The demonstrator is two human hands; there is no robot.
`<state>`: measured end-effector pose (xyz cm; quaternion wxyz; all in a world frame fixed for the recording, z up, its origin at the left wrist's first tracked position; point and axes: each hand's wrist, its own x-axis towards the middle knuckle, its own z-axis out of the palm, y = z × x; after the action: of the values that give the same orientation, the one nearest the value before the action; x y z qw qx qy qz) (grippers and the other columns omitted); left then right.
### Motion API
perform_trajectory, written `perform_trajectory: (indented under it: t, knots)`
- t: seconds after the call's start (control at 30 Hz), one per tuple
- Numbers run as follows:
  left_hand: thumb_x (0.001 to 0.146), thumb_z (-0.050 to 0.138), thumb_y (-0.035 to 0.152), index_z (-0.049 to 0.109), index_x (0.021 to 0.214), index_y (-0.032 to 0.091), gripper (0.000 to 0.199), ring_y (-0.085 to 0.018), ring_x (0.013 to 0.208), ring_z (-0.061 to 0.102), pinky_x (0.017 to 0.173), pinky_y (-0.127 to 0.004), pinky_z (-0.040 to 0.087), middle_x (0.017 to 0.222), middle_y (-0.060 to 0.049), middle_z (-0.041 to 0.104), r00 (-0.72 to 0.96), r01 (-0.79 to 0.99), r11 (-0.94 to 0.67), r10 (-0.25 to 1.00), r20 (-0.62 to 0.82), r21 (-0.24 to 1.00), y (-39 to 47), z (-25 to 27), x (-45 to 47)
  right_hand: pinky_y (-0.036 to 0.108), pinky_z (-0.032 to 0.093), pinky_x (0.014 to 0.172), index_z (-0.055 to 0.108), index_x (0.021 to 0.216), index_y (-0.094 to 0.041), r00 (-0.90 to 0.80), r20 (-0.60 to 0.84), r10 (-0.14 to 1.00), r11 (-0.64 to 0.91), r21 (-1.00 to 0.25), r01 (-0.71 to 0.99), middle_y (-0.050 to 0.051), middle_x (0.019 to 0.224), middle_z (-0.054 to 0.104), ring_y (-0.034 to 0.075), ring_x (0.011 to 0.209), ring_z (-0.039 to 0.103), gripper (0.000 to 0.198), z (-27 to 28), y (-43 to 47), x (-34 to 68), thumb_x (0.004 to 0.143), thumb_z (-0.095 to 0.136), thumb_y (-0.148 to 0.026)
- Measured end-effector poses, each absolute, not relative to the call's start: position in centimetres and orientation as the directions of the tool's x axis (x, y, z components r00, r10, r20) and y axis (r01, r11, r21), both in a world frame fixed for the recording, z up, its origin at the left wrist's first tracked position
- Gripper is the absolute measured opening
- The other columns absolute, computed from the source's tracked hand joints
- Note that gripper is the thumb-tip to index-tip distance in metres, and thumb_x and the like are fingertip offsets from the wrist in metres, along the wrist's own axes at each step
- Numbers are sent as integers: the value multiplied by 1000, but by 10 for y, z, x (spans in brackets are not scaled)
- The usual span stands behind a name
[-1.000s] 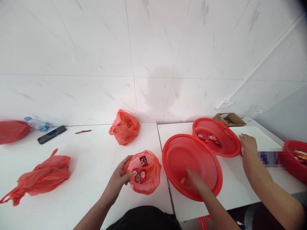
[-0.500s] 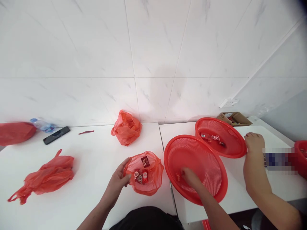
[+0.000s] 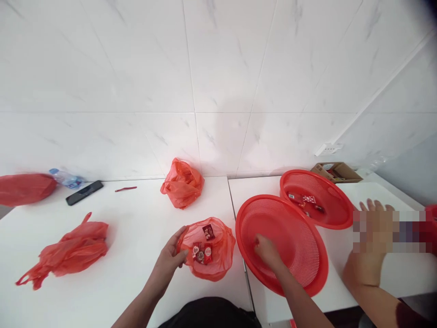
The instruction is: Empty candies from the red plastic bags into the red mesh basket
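Note:
My left hand (image 3: 172, 250) pinches the left rim of an open red plastic bag (image 3: 221, 269), thumb inside and fingers outside. Several small candies (image 3: 202, 253) in red and dark red wrappers lie at the bottom of the bag. To the right, my right hand (image 3: 268, 250) is inside a round red plastic basket (image 3: 322, 264), its fingers closed over the basket floor. A small red-wrapped candy appears to be in its fingertips, mostly hidden. Behind that basket, a second red basket (image 3: 344, 205) holds several small packets (image 3: 309, 199).
Another person's hand (image 3: 377, 223) is at the right. A knotted red bag (image 3: 77, 248), a phone (image 3: 84, 192), a water bottle (image 3: 68, 178) and a red strip (image 3: 125, 188) lie leftward. A crumpled red bag (image 3: 182, 184) and a cardboard box (image 3: 353, 176) stand near the wall.
My right hand has closed its fingers, and the red candy beside them no longer shows on the basket floor. The other person's hand has left the far basket's rim. My left hand stays on the bag.

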<state>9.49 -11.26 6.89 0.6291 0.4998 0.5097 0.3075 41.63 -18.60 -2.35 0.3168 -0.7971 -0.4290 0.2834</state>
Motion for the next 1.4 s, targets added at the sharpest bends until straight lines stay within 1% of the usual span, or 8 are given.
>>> perform_trajectory:
  t: [0.23,0.47,0.7,0.77,0.87,1.03,1.23,1.4]
  knots:
    - [73,62,29,36,143,22,75,-11,60,46,55,-25,35,96,-2,66,306,118,339,882,-359,933,-112,67,95,30,46,72,58,86,-23,276,54,960,-92,-867,491,3,87,62,17,79,58,11,69,-163,362,77,51,-25]
    - [72,61,27,37,143,21,74,-10,61,44,55,-25,35,105,-4,66,279,131,318,897,-343,939,-112,74,95,38,42,101,41,138,-30,93,66,993,4,-835,550,6,133,51,22,121,50,65,77,-153,327,76,63,-28]
    - [71,64,32,41,140,21,74,-10,58,48,53,-26,39,119,-8,65,260,181,315,898,-355,932,-108,63,88,48,43,89,61,111,-15,314,49,948,-237,-548,802,17,113,60,35,109,53,40,27,-155,336,74,65,-30]
    - [69,66,35,43,138,21,74,-10,57,49,52,-26,40,123,-10,64,235,220,295,909,-344,930,-102,59,88,42,43,79,64,82,-17,306,3,952,-252,-564,787,12,90,63,30,91,57,9,22,-154,333,76,60,-24]
    - [70,66,41,46,135,19,72,-12,57,51,50,-27,43,126,-13,64,174,265,234,943,-285,935,-92,62,87,32,41,69,53,63,-20,309,-3,951,-244,-621,744,3,72,58,19,74,55,19,32,-148,331,81,50,-19]
    - [76,61,50,49,131,21,64,-20,69,60,60,-31,51,99,-9,74,50,407,36,997,-62,913,-76,92,67,26,42,68,48,71,-22,344,123,931,-23,-920,392,-2,75,54,13,72,52,16,88,-150,337,86,49,-27]
    - [77,58,49,66,105,28,36,-21,72,62,66,-32,49,94,-3,74,-16,741,-99,986,165,665,-77,126,41,36,41,96,56,77,-21,364,86,927,92,-996,2,7,121,60,22,112,54,16,123,-155,347,85,59,-35]
    - [76,60,43,69,80,26,20,-20,67,56,61,-30,45,85,-4,69,95,638,-256,962,255,726,-92,147,59,25,39,54,51,76,-23,272,-61,960,51,-922,-385,-6,55,48,10,50,44,30,110,-149,331,89,51,-50]
